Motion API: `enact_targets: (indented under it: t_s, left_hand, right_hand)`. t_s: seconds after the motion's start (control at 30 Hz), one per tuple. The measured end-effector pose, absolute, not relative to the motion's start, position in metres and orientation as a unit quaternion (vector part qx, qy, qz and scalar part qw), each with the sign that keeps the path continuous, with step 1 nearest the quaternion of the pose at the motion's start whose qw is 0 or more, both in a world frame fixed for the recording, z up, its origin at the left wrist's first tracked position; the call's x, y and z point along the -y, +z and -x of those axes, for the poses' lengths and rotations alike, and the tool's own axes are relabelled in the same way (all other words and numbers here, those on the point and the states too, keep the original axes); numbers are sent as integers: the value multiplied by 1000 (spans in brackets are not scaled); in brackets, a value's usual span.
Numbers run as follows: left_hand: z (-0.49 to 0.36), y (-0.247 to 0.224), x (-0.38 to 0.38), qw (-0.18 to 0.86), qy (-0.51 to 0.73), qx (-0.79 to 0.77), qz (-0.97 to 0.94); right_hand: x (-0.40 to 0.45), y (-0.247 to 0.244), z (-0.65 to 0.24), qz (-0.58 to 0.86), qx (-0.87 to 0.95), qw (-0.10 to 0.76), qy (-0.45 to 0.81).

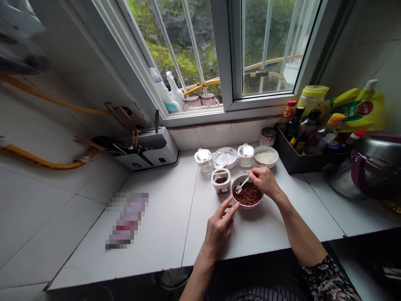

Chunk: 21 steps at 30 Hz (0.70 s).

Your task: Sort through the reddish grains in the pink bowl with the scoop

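Note:
A bowl [247, 206] of dark red dried peppercorns [250, 195] stands before me on the white counter. My right hand [262, 179] pinches the handle of a small white spoon [241, 186], whose scoop rests over the peppercorns. My left hand [221, 225] is at the bowl's near left side, fingers stretched out and the fingertips at its rim. Just left of the bowl is an open seasoning jar [222, 188] with some of the same dark red bits inside.
Behind stand two lidded jars [203, 157] [245, 154], a bowl of white powder [226, 159] and another bowl of pale grains [266, 156]. A black bottle box [297, 165] and a metal pot [372, 167] are on the right. A grey utensil holder [159, 148] stands left; a blurred packet [127, 221] lies nearer.

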<state>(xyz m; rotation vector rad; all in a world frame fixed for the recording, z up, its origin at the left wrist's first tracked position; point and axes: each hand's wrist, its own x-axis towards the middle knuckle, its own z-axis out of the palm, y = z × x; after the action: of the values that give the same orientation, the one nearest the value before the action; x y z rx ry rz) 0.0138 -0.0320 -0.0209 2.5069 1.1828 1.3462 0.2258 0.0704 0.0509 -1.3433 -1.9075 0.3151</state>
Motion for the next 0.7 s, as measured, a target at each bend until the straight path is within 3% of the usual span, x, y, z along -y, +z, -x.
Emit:
enact_targets:
  t_s: [0.7]
  left_hand:
    - [-14,-23,32,38,440,-381,-812]
  right_hand:
    - [-73,47,-225,529,770,352,55]
